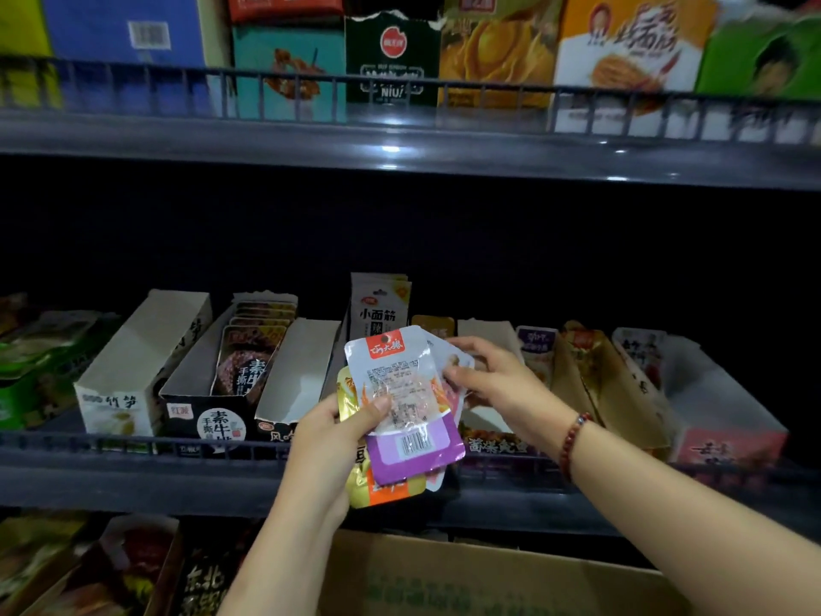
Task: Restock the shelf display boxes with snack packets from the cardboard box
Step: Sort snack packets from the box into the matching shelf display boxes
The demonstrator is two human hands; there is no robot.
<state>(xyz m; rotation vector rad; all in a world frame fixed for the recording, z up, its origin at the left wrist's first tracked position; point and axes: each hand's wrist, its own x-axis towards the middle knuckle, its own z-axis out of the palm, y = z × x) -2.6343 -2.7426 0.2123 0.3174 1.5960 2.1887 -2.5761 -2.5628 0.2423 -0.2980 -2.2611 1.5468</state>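
Observation:
My left hand (331, 442) grips a stack of snack packets in front of the middle shelf. The front one is a clear and purple packet (406, 406) with a red label, seen from its back; a gold and orange packet (377, 491) sticks out below. My right hand (491, 384) pinches the right edge of a packet at the back of the stack. Behind the hands stand open display boxes: a white one (133, 371), a black one (200, 393) with dark packets, and a nearly empty one (297, 375). The cardboard box (466, 580) sits below.
A wire rail (133, 446) runs along the middle shelf's front edge. To the right are more display boxes (711, 415) with packets. The upper shelf (400, 140) carries tall colourful cartons. Dark boxes (89, 571) fill the lower shelf on the left.

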